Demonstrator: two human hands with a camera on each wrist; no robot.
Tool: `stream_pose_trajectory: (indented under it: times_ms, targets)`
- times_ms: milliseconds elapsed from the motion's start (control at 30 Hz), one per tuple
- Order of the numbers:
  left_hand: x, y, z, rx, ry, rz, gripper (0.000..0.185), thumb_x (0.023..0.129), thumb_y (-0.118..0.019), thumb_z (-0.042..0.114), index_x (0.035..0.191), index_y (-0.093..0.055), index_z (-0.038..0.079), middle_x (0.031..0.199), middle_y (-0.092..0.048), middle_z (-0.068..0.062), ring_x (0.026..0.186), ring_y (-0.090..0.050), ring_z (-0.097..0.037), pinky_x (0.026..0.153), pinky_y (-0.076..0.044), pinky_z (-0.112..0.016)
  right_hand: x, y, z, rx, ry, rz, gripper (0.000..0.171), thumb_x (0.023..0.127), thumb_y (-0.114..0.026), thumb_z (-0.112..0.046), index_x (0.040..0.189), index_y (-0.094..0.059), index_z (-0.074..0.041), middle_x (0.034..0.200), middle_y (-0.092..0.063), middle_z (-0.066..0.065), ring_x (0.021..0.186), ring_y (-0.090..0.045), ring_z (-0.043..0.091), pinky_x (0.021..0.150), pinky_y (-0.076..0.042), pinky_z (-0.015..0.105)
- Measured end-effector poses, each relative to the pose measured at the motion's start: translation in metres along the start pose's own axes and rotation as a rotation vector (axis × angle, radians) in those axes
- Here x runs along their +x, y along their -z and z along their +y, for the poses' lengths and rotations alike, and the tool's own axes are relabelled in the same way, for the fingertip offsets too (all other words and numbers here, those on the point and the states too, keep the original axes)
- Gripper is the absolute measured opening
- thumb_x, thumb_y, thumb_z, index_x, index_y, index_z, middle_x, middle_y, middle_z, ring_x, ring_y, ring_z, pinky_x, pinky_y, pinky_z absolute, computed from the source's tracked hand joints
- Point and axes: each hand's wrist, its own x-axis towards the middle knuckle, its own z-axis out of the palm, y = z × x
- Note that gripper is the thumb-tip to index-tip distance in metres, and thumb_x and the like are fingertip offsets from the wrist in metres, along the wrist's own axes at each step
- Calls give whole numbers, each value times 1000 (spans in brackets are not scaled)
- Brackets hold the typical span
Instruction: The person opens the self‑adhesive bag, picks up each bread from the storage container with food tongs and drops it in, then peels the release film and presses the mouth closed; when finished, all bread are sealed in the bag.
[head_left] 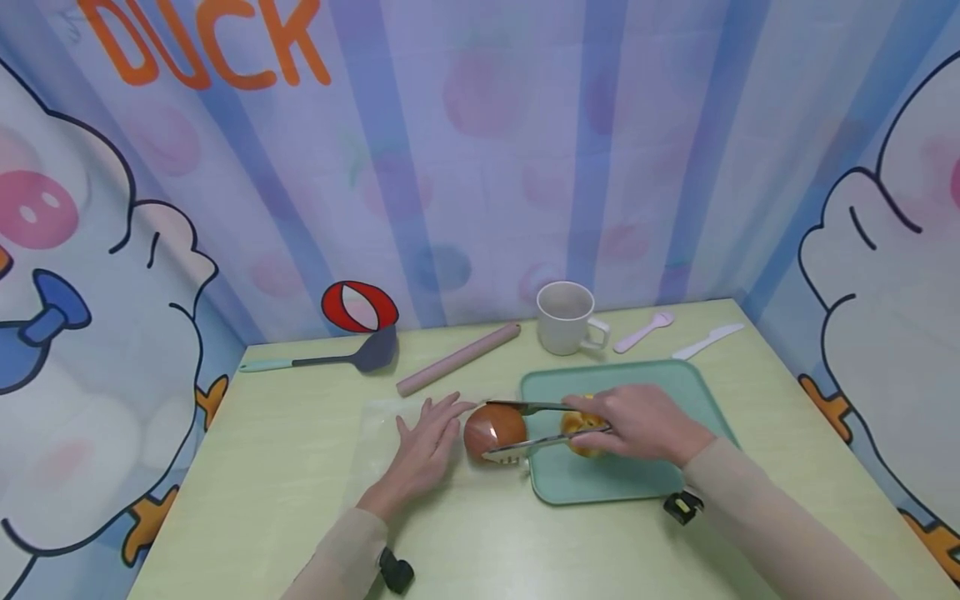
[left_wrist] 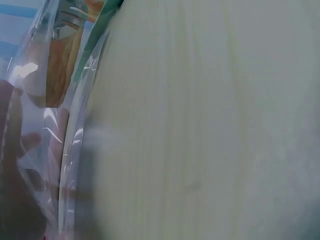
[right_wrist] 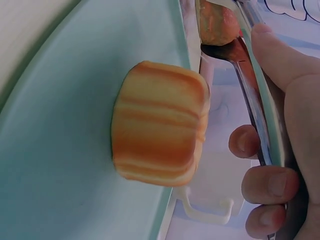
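My right hand (head_left: pixel 637 425) grips metal tongs (head_left: pixel 536 407) over the left side of a mint green tray (head_left: pixel 600 479). The tongs clamp a round brown bun (head_left: pixel 491 429) just left of the tray's edge. My left hand (head_left: pixel 423 450) lies flat with straight fingers on a clear plastic bag (head_left: pixel 375 442) beside that bun. A striped golden bun (head_left: pixel 581 425) sits on the tray, partly hidden under my right hand. In the right wrist view the striped bun (right_wrist: pixel 160 130) stands on the tray (right_wrist: pixel 60 150), with the tongs (right_wrist: pixel 255 105) running past my fingers (right_wrist: pixel 270 185). The bag (left_wrist: pixel 65 140) fills the left wrist view's left side.
Along the back of the pale table (head_left: pixel 285 508) lie a grey spatula (head_left: pixel 352 358), a pink rolling pin (head_left: pixel 457 359), a white mug (head_left: pixel 566 318), a pink spoon (head_left: pixel 643 332) and a white plastic knife (head_left: pixel 707 341). Cartoon curtains close in three sides.
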Motion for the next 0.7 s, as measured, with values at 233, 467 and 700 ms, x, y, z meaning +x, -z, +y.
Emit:
stream_pose_trajectory:
  times_ms: [233, 467, 700]
  targets:
    - [-1, -2, 2, 22, 1, -13, 40, 116, -34, 35, 148, -57, 37, 166, -43, -8, 153, -23, -57, 109, 3, -88, 10, -1, -8, -15, 18, 0, 61, 96, -67, -61, 142, -68, -20, 83, -73, -10, 57, -48, -2, 47, -36, 22]
    - [-1, -2, 6, 30, -3, -34, 41, 116, -33, 36, 151, -54, 36, 168, -39, -8, 155, -24, -53, 112, -10, -86, 19, -8, -15, -48, 64, 34, 65, 97, -63, -65, 142, -68, -19, 84, -76, -8, 65, -64, 6, 50, -44, 24]
    - [0, -2, 10, 78, -37, 7, 40, 116, -35, 33, 149, -57, 30, 165, -43, -10, 152, -30, -55, 112, -14, -86, 27, -16, -25, -64, 88, 54, 63, 97, -62, -66, 141, -68, -21, 70, -62, -11, 56, -51, 3, 46, -37, 24]
